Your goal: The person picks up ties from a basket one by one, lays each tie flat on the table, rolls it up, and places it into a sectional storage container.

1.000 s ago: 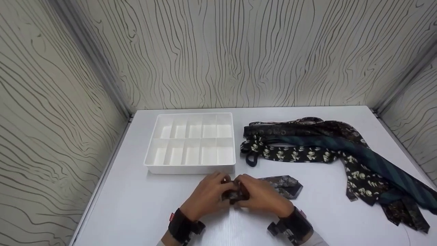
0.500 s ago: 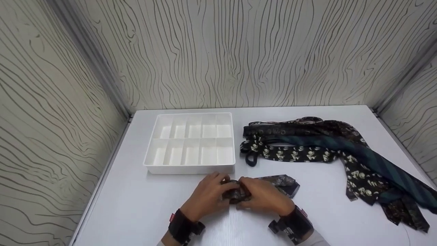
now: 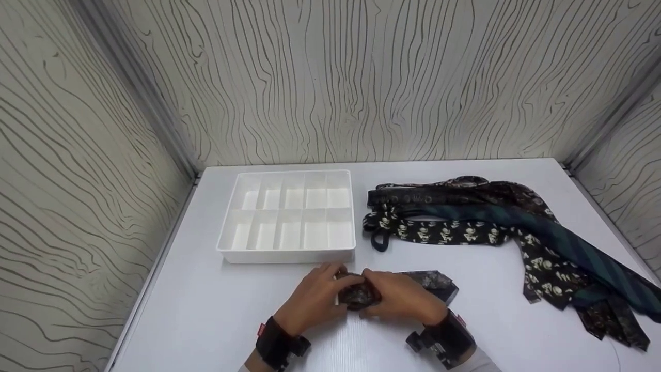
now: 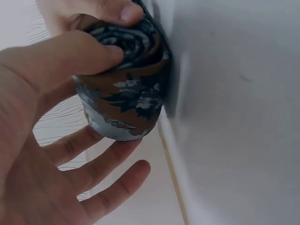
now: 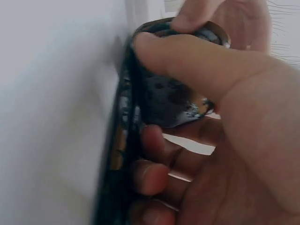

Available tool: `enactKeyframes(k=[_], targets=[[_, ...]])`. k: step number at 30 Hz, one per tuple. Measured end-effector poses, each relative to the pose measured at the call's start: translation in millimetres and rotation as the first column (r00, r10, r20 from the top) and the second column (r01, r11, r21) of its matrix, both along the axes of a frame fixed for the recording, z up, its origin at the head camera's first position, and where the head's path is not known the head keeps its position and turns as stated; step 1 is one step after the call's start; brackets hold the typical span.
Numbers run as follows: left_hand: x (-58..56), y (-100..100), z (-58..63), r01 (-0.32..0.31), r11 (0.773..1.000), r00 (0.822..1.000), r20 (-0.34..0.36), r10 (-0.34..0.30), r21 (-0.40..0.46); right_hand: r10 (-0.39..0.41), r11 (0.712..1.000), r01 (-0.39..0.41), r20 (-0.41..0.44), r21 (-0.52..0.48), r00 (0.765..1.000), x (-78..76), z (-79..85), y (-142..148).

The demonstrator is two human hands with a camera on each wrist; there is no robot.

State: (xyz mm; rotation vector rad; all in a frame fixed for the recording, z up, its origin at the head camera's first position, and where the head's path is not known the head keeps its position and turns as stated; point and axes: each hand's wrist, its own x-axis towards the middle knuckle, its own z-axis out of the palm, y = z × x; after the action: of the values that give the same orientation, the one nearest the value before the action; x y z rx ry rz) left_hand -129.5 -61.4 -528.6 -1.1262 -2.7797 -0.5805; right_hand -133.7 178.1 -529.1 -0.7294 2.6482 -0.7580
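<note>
A dark floral necktie is wound into a thick roll (image 3: 359, 298) on the white table, between my two hands. My left hand (image 3: 312, 299) grips the roll's left side; in the left wrist view its thumb (image 4: 89, 54) lies on the spiral edge of the rolled necktie (image 4: 133, 96). From the right, my right hand (image 3: 405, 299) pinches the necktie, its thumb (image 5: 187, 56) on top and its fingers curled below. The flat tail (image 3: 439, 284) of the same necktie runs out beyond the right hand, its pointed tip on the table. Part of the strip is hidden under that hand.
Just behind the hands stands a white divided box (image 3: 289, 256) with several bare compartments. To the right lie several more neckties: one with a skull-like print (image 3: 446, 233), a green-blue striped one (image 3: 573, 248) and dark patterned ones (image 3: 516, 194). Patterned walls (image 3: 351, 82) enclose the table.
The roll has become slightly fuller and rounder between the hands. The necktie's tail shifted a little left, then slid back right and nearer the person. Both hands stay in almost the same place.
</note>
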Motion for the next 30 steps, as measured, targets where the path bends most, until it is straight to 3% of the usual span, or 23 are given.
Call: enactKeyframes(k=[10,14,17,23,30], targets=[[1.1,2.2,0.7,0.043,0.999,0.999,-0.03,-0.042,0.022,0.016,0.999,-0.014,-0.061,0.045,0.998,1.1,0.1,-2.9],[1.4,2.7,0.1,0.052,0.998,0.998,-0.045,-0.051,0.024,0.027,0.998,-0.017,-0.146,0.068,0.989,-0.2,-4.0,0.2],[1.4,1.9,-0.7,0.024,0.999,0.999,-0.039,-0.023,0.028,0.04,0.996,-0.024,-0.197,0.085,0.98,-1.0,-6.5,3.1],[1.1,1.4,-0.9,-0.027,0.998,1.0,-0.009,0.027,0.048,0.017,0.999,-0.011,-0.127,0.05,0.992,-2.2,-5.5,5.3],[1.9,2.9,0.0,-0.011,1.0,0.999,-0.046,0.012,0.01,0.019,1.0,-0.021,-0.121,-0.023,0.992,-2.3,-4.0,1.4]])
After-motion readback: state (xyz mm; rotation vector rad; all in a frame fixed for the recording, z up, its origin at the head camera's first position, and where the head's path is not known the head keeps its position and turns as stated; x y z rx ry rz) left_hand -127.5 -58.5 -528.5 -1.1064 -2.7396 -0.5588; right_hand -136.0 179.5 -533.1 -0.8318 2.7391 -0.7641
